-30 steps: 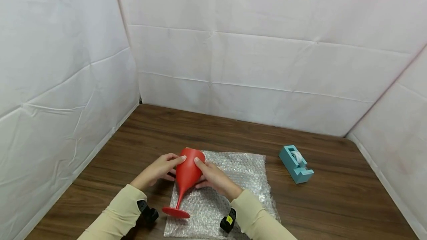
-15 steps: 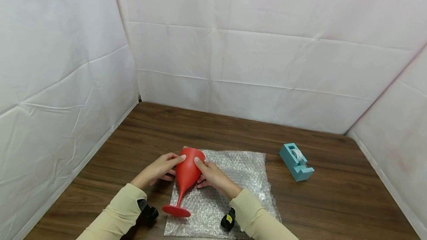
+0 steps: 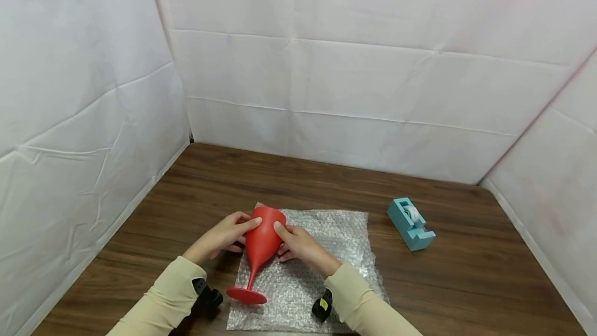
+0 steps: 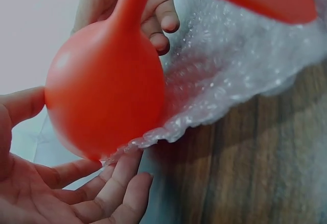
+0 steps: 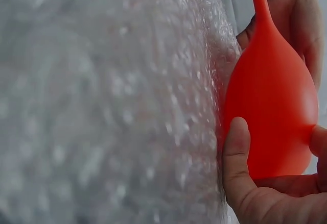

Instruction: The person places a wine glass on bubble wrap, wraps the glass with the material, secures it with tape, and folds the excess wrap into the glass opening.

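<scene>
Clasping it from both sides, left hand [image 3: 227, 233] at nine o'clock, right hand [image 3: 300, 245] at three, both equally near: red long-stemmed goblet [image 3: 263, 237] over the clear bubble-wrap sheet's [image 3: 340, 235] nine-o'clock edge, rim towards one, foot towards seven!

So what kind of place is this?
Probably a makeshift work booth: creased white sheeting on three sides of a wood-grain table, with bubble wrap and a tape dispenser on it.
</scene>
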`<state>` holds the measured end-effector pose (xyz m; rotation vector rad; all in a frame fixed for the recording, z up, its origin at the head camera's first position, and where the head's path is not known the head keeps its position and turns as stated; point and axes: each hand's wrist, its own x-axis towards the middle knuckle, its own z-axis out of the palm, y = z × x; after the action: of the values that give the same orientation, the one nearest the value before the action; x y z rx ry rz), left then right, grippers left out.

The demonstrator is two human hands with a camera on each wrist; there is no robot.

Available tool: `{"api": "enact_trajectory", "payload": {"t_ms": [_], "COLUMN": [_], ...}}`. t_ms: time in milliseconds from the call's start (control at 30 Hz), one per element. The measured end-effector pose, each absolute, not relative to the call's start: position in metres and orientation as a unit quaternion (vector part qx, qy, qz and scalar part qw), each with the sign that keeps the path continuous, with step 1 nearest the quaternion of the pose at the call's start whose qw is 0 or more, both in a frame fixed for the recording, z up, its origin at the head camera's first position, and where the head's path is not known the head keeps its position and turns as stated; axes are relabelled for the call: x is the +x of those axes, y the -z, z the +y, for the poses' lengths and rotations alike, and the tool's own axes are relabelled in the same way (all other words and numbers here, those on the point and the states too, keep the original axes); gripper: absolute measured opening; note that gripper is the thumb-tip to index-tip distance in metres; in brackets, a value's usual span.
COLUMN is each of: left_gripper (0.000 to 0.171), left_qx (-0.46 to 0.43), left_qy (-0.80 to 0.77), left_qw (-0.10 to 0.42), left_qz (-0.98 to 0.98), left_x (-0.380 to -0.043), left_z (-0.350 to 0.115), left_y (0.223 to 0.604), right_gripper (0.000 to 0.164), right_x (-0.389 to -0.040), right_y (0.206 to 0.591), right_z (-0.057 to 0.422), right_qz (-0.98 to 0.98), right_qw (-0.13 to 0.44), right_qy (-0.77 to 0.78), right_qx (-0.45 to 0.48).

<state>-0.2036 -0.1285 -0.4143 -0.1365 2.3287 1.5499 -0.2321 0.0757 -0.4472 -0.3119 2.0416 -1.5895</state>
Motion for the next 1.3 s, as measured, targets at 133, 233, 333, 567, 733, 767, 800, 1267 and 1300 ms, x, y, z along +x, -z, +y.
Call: {"api": "enact_trajectory", "payload": {"t_ms": [133,233,333,567,733,767,800,1267,1300], "left_gripper": [0.060,0.059,0.059,0.058,0.055,0.054,0.054,0.043,0.042], "left_qx": [-0.035,-0.029,-0.021,-0.004,0.009,0.010,0.014,0.055,0.058], "left_qy": [-0.539,-0.535,-0.530,-0.524,-0.522,-0.521,-0.520,-0.527,-0.528], "left_qw": [0.166,0.162,0.157,0.149,0.146,0.144,0.145,0.132,0.132], "left_qz": [0.825,0.829,0.833,0.839,0.841,0.841,0.842,0.838,0.837], "left_x": [-0.204,-0.205,-0.206,-0.206,-0.208,-0.208,-0.209,-0.213,-0.213], "left_z": [-0.127,-0.125,-0.124,-0.122,-0.120,-0.120,-0.120,-0.121,-0.121], "left_y": [0.413,0.413,0.411,0.408,0.407,0.407,0.407,0.401,0.400], "right_gripper": [0.053,0.050,0.051,0.052,0.053,0.052,0.052,0.053,0.053], "right_x": [-0.235,-0.237,-0.238,-0.240,-0.240,-0.240,-0.240,-0.241,-0.241], "right_y": [0.449,0.449,0.448,0.445,0.445,0.445,0.444,0.443,0.442], "right_z": [0.082,0.087,0.091,0.099,0.105,0.106,0.107,0.117,0.117], "right_qz": [0.760,0.762,0.762,0.758,0.761,0.761,0.762,0.755,0.756], "right_qw": [0.260,0.257,0.255,0.254,0.250,0.249,0.248,0.228,0.226], "right_qy": [0.583,0.581,0.581,0.586,0.584,0.584,0.585,0.603,0.603], "right_qx": [-0.120,-0.125,-0.126,-0.131,-0.130,-0.131,-0.129,-0.121,-0.120]}}
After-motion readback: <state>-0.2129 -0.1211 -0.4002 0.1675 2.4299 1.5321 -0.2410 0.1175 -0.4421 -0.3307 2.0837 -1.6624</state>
